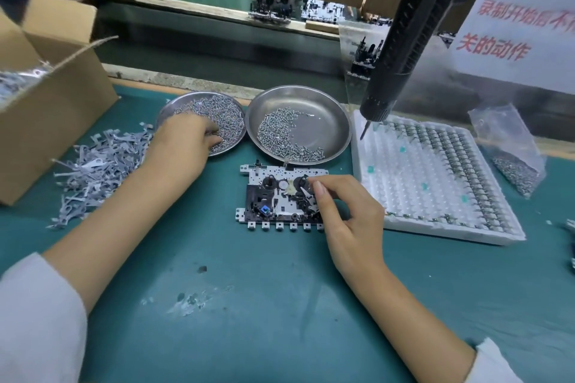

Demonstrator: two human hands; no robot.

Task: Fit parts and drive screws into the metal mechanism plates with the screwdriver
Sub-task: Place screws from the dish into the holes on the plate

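My left hand (186, 141) dug curled fingers into the far-left dish (174, 106) of tiny screws (224, 115). My right hand (348, 211) pinched a thin part on the metal plate (261, 171) in the middle. Screws looked light and slippery, so I pinched gently

Up at my right, a white sign (525, 19) hangs behind the bench, printed with red Chinese characters in two lines. The upper line reads 录制开始后不, and then the edge of the view cuts it off, so I cannot read how it ends. The lower line reads 关的动作, starting at the sign's left edge. A dark blurred mark sits at the sign's top right corner, too cut off to read. I see no other lettering, number or brand I can make out on anything else before me.
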